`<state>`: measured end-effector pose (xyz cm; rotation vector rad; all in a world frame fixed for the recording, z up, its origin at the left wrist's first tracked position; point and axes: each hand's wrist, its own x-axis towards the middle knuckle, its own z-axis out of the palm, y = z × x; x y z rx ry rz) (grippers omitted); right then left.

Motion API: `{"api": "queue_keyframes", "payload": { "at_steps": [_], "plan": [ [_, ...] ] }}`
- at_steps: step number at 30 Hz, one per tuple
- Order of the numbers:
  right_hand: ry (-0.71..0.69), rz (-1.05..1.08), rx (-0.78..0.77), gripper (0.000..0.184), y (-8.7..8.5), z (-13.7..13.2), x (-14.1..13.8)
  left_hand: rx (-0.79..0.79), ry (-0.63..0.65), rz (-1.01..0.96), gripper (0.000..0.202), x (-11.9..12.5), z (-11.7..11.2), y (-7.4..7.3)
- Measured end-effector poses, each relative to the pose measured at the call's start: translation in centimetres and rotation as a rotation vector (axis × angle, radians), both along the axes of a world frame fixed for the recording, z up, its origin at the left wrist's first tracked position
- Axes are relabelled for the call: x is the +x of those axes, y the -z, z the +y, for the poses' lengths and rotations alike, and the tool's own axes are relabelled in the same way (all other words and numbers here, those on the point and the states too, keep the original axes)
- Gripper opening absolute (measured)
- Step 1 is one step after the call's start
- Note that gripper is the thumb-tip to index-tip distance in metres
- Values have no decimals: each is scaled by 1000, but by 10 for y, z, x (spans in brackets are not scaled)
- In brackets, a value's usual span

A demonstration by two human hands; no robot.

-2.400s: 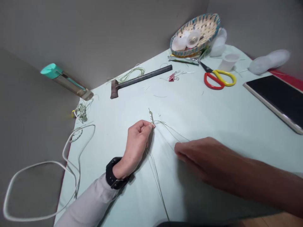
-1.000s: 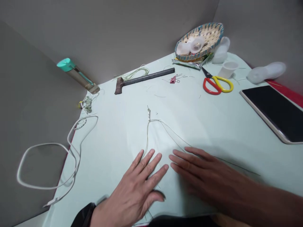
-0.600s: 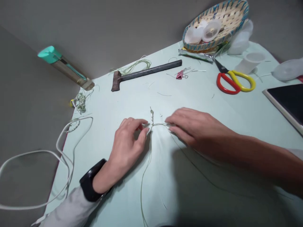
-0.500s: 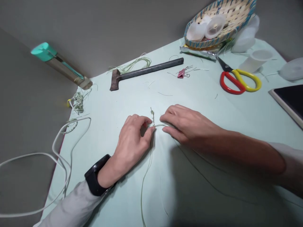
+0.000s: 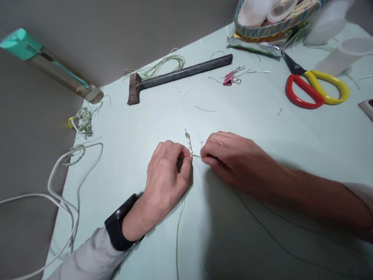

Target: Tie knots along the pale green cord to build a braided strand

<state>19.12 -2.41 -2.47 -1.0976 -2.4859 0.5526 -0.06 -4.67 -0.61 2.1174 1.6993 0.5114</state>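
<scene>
Left hand [image 5: 169,173] pinching cord [image 5: 189,139], basket [image 5: 256,32] holding cups [image 5: 253,8]

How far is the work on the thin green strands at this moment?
Done: a short knotted section lies on the table. In hand: the left hand and right hand pinch the green strands at its base. Left: long loose tails lie unknotted.

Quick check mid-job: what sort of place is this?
Probably a small craft worktable, walled by grey panels. The left hand and right hand pinch thin green strands on a pale green sheet; a hammer, scissors and a woven basket lie behind.
</scene>
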Motion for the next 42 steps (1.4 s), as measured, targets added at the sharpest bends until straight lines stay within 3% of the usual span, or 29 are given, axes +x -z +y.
{"api": "queue_keyframes", "payload": {
  "at_steps": [7, 15, 19, 22, 27, 42],
  "plan": [
    [78, 132, -98, 19, -3, -2, 4, 8, -3, -141, 11, 1, -4, -4],
    [102, 193, -42, 21, 1, -4, 3, -510, -264, -751, 12, 7, -3, -13],
    [110, 205, -117, 19, -1, -4, 3, -617, -353, -898, 13, 7, -3, -15],
    [120, 231, -227, 17, -7, -4, 4, -673, -362, -955, 12, 8, -2, -16],
    [138, 269, -280, 18, -10, -2, 7, -728, -348, -950, 16, 8, 0, -14],
    [115, 261, -198, 17, -12, -7, 5, -745, -367, -933, 16, 5, 0, -15]
  ]
}}
